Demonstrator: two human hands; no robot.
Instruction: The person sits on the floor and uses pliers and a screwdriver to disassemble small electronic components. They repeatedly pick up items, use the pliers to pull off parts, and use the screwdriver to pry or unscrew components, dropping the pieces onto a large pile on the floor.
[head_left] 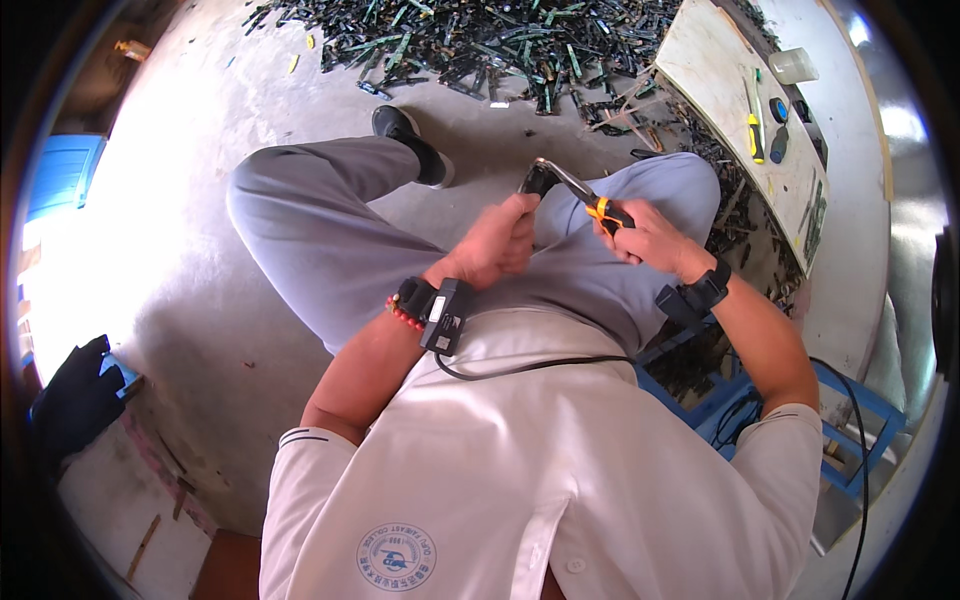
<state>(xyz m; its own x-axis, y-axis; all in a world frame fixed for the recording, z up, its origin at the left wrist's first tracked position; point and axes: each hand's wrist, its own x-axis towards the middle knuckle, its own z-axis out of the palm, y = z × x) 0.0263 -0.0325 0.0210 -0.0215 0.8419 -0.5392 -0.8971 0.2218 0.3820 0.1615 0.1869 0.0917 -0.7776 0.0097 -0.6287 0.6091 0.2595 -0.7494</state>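
Small dark part (538, 180): flat, black, pried by pliers (585, 197).

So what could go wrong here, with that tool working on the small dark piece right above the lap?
The pliers in the right hand bite the small dark part close to the left hand; a slip could pinch the bare fingers.

The work happens just over the thigh in grey trousers, so a slipping tip or a broken bit might strike the leg.

The heap of dark scrap on the floor near the black shoe could trip someone.
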